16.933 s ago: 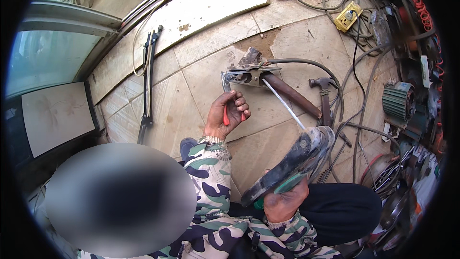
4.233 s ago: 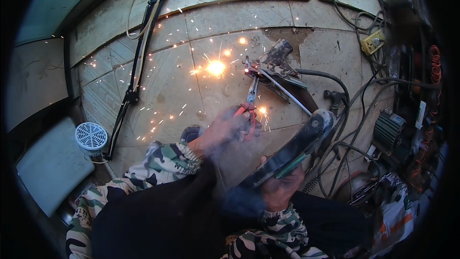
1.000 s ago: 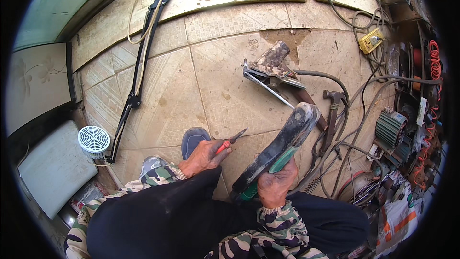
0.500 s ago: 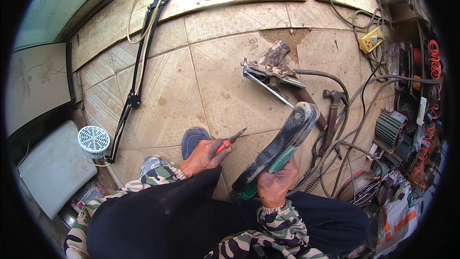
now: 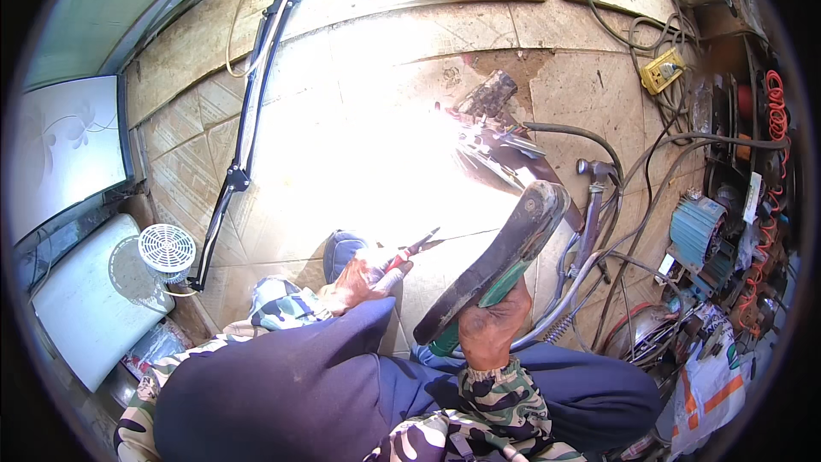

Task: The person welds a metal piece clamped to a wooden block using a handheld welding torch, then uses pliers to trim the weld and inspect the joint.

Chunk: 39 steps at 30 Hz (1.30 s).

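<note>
Below you spreads the tiled floor [image 5: 590, 90], its middle washed out by white glare. On it you have a rusty metal piece with a tube stub [image 5: 489, 92], a claw hammer [image 5: 591, 214] to its right, dark cables [image 5: 590, 135] trailing past a yellow socket box [image 5: 663, 74], and a black jointed arm [image 5: 237, 178] lying at left. Your shoe [image 5: 340, 251] rests on the tiles nearer you.

Pliers [image 5: 398, 260]: dark metal jaws, smooth red plastic grips. Elongated holder [image 5: 492, 265]: matt black casing, scuffed, with green plastic beneath. Stubby tube [image 5: 487, 94]: dark metal, rough and pitted-looking. Hammer [image 5: 596, 168]: dull metal head. Motor [image 5: 697, 233]: ribbed, painted metal. Socket box [image 5: 663, 74]: yellow plastic. Round grille [image 5: 167, 248]: smooth white plastic. Sleeve [image 5: 506, 398]: camouflage-printed cloth; lap cloth [image 5: 274, 376], plain, matt. Floor [image 5: 586, 98]: worn tile.
</note>
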Each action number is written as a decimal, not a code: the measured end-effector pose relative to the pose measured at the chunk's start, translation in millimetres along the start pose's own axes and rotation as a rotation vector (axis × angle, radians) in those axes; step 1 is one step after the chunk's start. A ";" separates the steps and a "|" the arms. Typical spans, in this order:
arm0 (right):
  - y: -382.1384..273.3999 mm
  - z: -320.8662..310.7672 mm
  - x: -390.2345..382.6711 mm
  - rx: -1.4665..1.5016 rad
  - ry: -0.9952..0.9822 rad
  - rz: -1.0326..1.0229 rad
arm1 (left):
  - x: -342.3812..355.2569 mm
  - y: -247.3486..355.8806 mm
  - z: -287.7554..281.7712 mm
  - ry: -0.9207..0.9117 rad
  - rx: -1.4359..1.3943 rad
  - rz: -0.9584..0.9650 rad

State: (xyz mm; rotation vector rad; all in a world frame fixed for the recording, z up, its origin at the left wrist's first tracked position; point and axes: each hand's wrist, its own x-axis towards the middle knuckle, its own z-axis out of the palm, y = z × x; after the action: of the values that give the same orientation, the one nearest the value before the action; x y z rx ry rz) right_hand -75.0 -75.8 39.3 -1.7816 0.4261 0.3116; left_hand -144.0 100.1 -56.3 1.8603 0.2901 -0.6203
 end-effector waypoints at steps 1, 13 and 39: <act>-0.2 -0.6 -0.8 0.005 -0.003 0.000 | 1.0 -0.8 -0.6 -0.037 -0.012 -0.014; -9.9 -5.0 -10.2 0.100 0.027 -0.028 | 6.0 -18.9 1.8 -0.029 0.031 0.110; 2.0 -6.6 -9.1 0.034 -0.010 0.037 | 6.0 -14.9 1.1 -0.022 -0.024 0.127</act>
State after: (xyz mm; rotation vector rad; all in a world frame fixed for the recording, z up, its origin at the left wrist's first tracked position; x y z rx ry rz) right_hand -84.2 -81.6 43.1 -1.7401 0.4552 0.3374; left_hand -146.4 104.1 -71.7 1.8318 0.1632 -0.5470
